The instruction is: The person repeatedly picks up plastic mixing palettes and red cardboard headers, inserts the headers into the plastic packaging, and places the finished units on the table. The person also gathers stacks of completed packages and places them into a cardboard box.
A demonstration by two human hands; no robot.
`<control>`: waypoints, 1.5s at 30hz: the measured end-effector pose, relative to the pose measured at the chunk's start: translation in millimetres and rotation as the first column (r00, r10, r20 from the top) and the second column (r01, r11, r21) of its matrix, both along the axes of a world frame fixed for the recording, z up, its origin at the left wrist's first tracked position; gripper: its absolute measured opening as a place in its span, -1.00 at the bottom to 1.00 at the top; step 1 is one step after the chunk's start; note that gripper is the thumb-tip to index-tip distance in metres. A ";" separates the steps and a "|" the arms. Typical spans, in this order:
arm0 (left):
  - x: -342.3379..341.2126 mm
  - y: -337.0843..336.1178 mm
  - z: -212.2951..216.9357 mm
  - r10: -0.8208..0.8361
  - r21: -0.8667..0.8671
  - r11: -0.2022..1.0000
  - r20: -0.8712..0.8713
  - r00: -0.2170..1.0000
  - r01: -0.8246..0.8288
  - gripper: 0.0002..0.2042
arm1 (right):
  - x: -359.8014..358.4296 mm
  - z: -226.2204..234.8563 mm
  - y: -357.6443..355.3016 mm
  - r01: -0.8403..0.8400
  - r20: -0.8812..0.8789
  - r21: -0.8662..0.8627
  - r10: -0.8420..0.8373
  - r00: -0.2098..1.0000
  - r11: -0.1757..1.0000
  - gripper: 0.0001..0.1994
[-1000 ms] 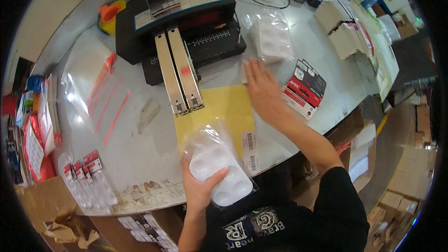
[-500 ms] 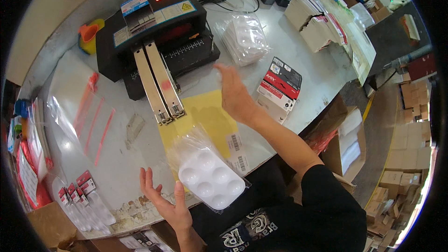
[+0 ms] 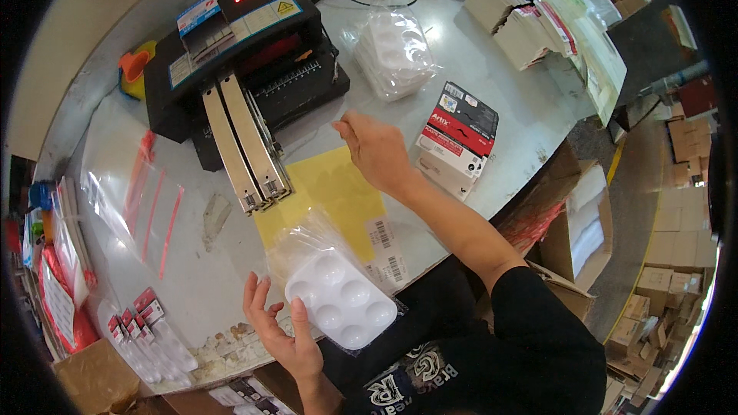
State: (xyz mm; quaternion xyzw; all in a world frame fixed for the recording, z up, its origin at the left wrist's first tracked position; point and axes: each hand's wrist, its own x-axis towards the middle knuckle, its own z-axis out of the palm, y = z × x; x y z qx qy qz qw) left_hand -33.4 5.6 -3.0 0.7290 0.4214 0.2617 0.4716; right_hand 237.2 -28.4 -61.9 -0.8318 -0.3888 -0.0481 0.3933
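Observation:
A white plastic paint palette (image 3: 338, 300) with several round wells lies at the table's front edge, above clear plastic sleeves (image 3: 301, 240) that spread out behind it. My left hand (image 3: 283, 332) is open beside the palette's left end, fingers spread, its thumb close to the rim. Over the table, right of the yellow sheet (image 3: 330, 184), my right hand (image 3: 378, 155) is closed, with thumb and forefinger drawn together. Whatever those fingers hold, if anything, cannot be made out. A stack of red, black and white printed cards (image 3: 459, 138) lies to the right of that hand.
The black machine (image 3: 231, 38) with two metal rails (image 3: 242, 142) stands at the back left. Bagged palettes (image 3: 396, 54) sit behind my right hand. Finished-looking carded packs (image 3: 150, 338) lie front left, and a carton (image 3: 588, 223) stands beyond the right edge.
My right hand has curled its stretched fingers inward. My left hand has come slightly nearer the palette. The whole view has shifted a little.

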 end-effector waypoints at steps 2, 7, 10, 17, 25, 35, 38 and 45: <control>-0.7 0.1 -2.0 0.018 -0.002 1.000 0.003 1.000 -0.018 -0.55 | -2.5 -1.7 2.9 0.008 -0.021 0.090 -0.006 1.000 0.996 -0.93; -4.9 0.5 -9.7 0.052 -0.138 0.990 0.085 0.995 -0.040 -0.54 | -6.9 1.4 -3.6 -0.129 -0.087 0.133 0.141 0.986 0.983 -0.92; -7.1 0.9 -13.2 0.035 -0.152 0.988 0.097 0.995 -0.020 -0.55 | -7.5 7.1 -7.3 -0.104 -0.046 0.054 0.106 0.993 0.993 -0.95; -8.6 2.2 -13.2 0.008 -0.104 0.995 0.085 0.996 0.001 -0.58 | -0.5 7.9 -0.4 -0.018 0.061 -0.191 0.031 0.998 0.981 -0.93; -9.7 2.0 -8.9 0.024 -0.153 0.988 0.060 0.998 -0.015 -0.61 | 29.4 13.3 2.6 -0.069 -0.008 -0.056 0.069 0.998 0.996 -0.75; -4.9 1.9 -3.8 -0.014 -0.053 0.998 0.042 0.999 0.017 -0.63 | 26.9 44.5 -6.4 0.092 0.126 -0.308 -0.056 0.991 0.947 -0.73; -3.7 3.7 -2.8 0.056 -0.099 0.994 0.032 0.998 -0.052 -0.69 | 17.0 59.3 -32.0 0.134 0.270 -0.220 -0.072 0.960 0.966 -0.71; 7.9 12.9 -8.5 0.078 -0.104 0.991 -0.053 0.996 -0.083 -0.73 | 56.6 62.8 -113.9 0.374 0.169 -0.243 -0.341 0.925 0.895 -0.64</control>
